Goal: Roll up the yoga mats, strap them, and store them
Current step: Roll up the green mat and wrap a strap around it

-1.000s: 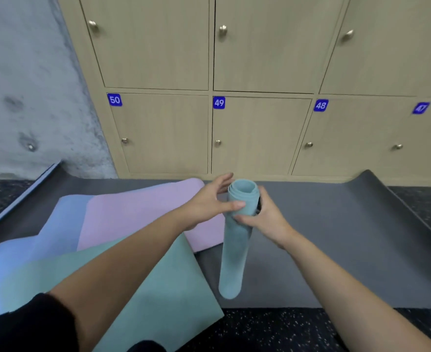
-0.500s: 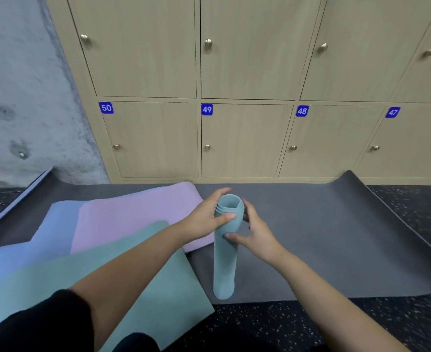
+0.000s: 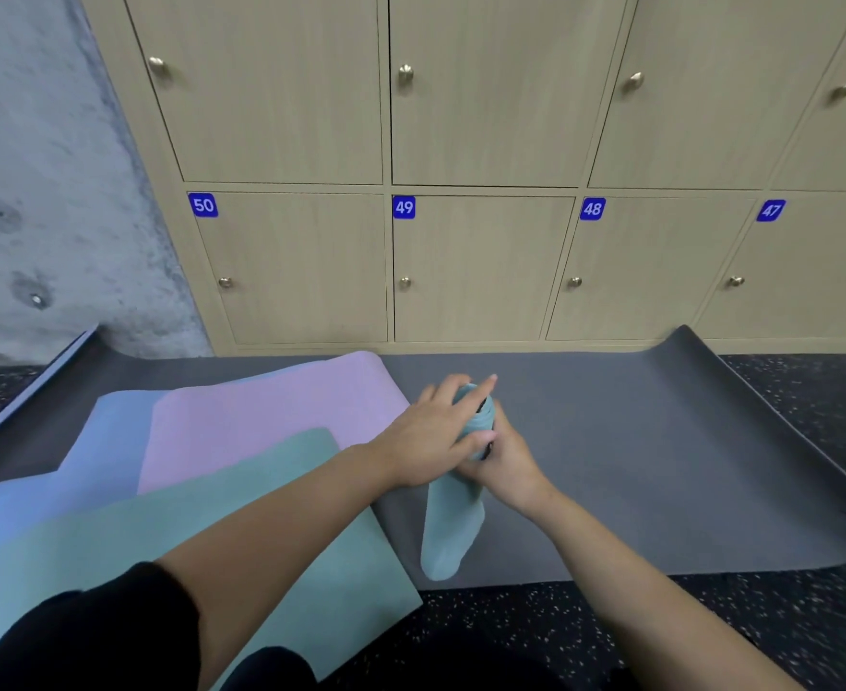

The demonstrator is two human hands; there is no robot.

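Now clasping the roll [image 3: 453, 531] over its top with the left hand [image 3: 435, 433], fingers stretched across rather than wrapped round the side as a moment ago. Gripping it just below with the right hand [image 3: 510, 466], against a dark strap [image 3: 486, 448]. Keeping it on end on the grey mat [image 3: 635, 466], beside flat teal [image 3: 186, 531] and pink [image 3: 261, 416] mats. Probably mid-strapping; lockers [image 3: 480, 271] shut, storing not yet begun.

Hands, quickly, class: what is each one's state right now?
Left hand: grips the rolled teal yoga mat at its top.
Right hand: grips the same mat just below.
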